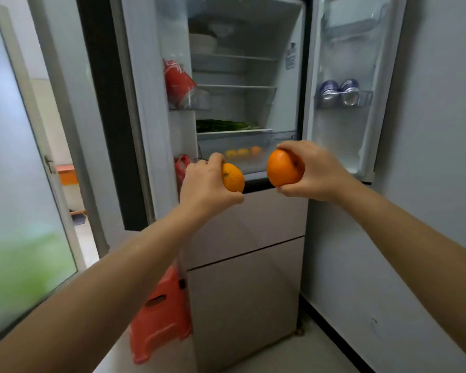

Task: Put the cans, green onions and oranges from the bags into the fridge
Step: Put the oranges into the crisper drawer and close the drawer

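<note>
The fridge [277, 36] stands with both upper doors swung wide. My left hand [203, 181] grips a small orange [233, 177], and my right hand [316, 170] grips a bigger orange [283, 168]; both are held up in front of the clear crisper drawer [275, 152]. Inside that drawer lie several yellow and orange fruits [242, 152]. Green onions [223, 125] rest on the shelf just above the drawer. Two blue cans [339, 92] lie in the right door rack. Red cans [176, 79] sit in the left door rack.
A white bowl [203, 43] sits on the top shelf. An orange plastic stool [160, 310] stands on the floor at the fridge's left. A frosted glass door [24, 157] is at far left, a grey wall [428, 157] at right. The lower fridge drawers [248, 265] are closed.
</note>
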Motion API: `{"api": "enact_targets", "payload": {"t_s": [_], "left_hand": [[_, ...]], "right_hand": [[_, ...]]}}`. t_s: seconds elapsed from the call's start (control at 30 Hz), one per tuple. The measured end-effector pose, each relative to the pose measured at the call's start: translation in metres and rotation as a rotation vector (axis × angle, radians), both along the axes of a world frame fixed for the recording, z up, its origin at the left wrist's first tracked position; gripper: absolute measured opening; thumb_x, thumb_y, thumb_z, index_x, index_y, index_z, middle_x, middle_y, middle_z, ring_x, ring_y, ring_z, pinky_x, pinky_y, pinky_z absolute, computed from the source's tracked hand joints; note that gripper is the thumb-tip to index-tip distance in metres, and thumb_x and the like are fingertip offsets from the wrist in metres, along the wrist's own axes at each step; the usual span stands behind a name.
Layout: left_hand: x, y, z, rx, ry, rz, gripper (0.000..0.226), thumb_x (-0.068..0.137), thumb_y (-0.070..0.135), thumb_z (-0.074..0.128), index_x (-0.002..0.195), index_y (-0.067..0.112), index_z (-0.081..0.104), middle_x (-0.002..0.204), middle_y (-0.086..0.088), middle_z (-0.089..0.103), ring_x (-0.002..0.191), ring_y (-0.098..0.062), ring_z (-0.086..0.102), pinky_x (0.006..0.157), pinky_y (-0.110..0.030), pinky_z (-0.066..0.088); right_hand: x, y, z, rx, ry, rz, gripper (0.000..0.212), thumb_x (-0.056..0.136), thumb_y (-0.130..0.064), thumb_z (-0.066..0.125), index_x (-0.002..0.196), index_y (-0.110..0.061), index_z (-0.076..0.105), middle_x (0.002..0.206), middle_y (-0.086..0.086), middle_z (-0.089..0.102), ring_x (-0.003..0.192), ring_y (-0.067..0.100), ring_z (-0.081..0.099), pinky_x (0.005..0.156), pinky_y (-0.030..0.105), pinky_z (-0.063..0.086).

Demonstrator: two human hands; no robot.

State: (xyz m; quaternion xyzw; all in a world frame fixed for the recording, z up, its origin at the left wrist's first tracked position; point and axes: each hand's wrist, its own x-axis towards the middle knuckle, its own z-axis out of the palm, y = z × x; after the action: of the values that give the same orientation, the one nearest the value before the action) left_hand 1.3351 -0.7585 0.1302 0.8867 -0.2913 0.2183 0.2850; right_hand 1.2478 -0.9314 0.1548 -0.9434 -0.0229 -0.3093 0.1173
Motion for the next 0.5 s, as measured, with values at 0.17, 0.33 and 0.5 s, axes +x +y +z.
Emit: {"api": "enact_targets", "payload": {"t_s": [0.17, 0.33, 0.5], "left_hand": [[0.103, -0.095, 0.030, -0.092, -0.008, 0.089, 0.060, 0.071, 0.035, 0.074, 0.121, 0.013, 0.047, 0.118, -0.015, 0.056, 0.112, -0.032, 0.050, 0.086, -0.037, 0.043], [0.207, -0.169, 0.071, -0.108, -0.038, 0.222, 0.057, 0.071, 0.034, 0.073, 0.116, 0.010, 0.049, 0.115, -0.015, 0.059, 0.110, -0.033, 0.053, 0.079, -0.035, 0.043], [0.303, -0.204, 0.099, -0.029, -0.030, 0.348, 0.047, 0.072, 0.032, 0.073, 0.108, 0.013, 0.048, 0.101, -0.008, 0.052, 0.093, -0.026, 0.050, 0.070, -0.031, 0.036]], "right_hand": [[0.104, -0.103, 0.025, -0.037, -0.063, 0.011, 0.072, 0.069, -0.017, 0.077, 0.132, -0.012, 0.043, 0.132, 0.012, 0.050, 0.118, 0.027, 0.047, 0.085, 0.022, 0.030], [0.224, -0.185, 0.058, 0.006, -0.086, 0.100, 0.073, 0.068, -0.020, 0.078, 0.132, -0.016, 0.043, 0.132, 0.010, 0.049, 0.119, 0.026, 0.047, 0.086, 0.024, 0.033], [0.345, -0.218, 0.087, -0.003, -0.046, 0.194, 0.067, 0.070, -0.021, 0.076, 0.129, -0.016, 0.046, 0.131, 0.010, 0.051, 0.117, 0.025, 0.049, 0.085, 0.026, 0.037]]}}
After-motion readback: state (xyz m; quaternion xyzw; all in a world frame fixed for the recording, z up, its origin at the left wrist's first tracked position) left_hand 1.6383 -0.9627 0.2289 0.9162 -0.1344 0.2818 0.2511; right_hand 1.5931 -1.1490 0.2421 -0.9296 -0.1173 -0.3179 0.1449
